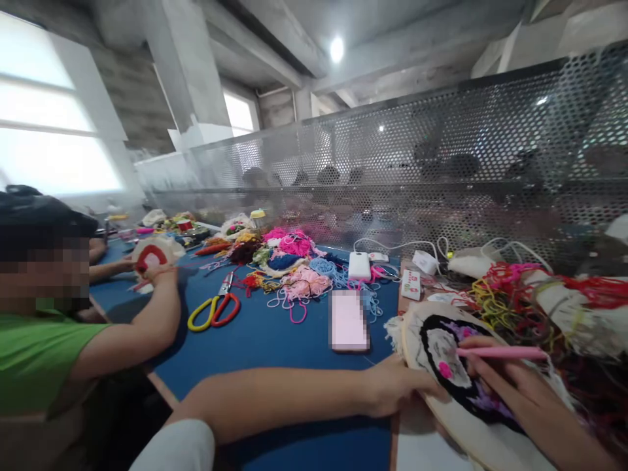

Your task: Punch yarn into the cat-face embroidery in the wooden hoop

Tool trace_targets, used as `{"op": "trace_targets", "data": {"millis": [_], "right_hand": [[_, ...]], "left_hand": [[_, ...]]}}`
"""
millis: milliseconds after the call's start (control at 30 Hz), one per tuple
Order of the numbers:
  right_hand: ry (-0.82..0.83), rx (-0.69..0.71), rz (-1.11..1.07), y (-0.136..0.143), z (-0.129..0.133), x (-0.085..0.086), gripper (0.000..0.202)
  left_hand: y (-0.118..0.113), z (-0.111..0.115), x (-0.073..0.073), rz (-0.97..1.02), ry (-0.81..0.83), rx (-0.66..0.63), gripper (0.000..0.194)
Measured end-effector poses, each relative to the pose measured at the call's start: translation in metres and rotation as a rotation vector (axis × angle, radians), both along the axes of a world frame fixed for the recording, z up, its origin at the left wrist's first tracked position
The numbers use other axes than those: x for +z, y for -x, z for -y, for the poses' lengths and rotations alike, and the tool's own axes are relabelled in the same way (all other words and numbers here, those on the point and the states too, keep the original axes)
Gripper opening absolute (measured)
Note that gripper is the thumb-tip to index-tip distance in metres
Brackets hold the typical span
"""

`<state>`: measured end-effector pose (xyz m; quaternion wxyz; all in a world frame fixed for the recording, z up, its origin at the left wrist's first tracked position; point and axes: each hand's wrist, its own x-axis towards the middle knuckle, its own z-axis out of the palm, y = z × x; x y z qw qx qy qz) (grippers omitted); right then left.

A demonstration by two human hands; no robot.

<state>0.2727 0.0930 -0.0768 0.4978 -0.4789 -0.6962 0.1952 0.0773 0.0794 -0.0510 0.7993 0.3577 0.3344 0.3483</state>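
At the lower right, my left hand (397,386) grips the near-left rim of a round embroidery hoop (409,340). Cream cloth is stretched in it, bearing a yarn design in black, purple, white and hot pink. My right hand (515,383) pinches a pink punch needle (505,352), its tip against the white patch of the design. Some of my left fingers are hidden under the hoop. Left of the hoop, a phone (349,320) lies on the blue table (294,347).
Heaps of coloured yarn (304,281) lie mid-table, with more yarn (520,301) at right. Red-and-yellow-handled scissors (214,311) rest at left, beside a person in green (53,353) who holds another hoop (152,255). A white power bank (360,266) sits before the perforated metal screen (441,163).
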Motion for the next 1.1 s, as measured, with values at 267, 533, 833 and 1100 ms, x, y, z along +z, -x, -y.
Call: {"op": "trace_targets", "data": {"millis": [267, 533, 833, 1100], "right_hand": [[0.031, 0.029, 0.189, -0.005, -0.003, -0.004, 0.028], [-0.067, 0.095, 0.234, -0.002, 0.011, 0.014, 0.021], [-0.172, 0.16, 0.179, -0.01, 0.012, 0.009, 0.023], [-0.139, 0.07, 0.126, -0.002, 0.019, 0.013, 0.021]], "left_hand": [[0.001, 0.004, 0.011, -0.025, 0.007, -0.031, 0.054], [0.005, 0.004, 0.009, -0.012, -0.041, -0.108, 0.049], [0.004, 0.003, 0.008, -0.021, -0.051, -0.088, 0.052], [0.007, 0.005, 0.003, -0.039, -0.158, -0.105, 0.038]]}}
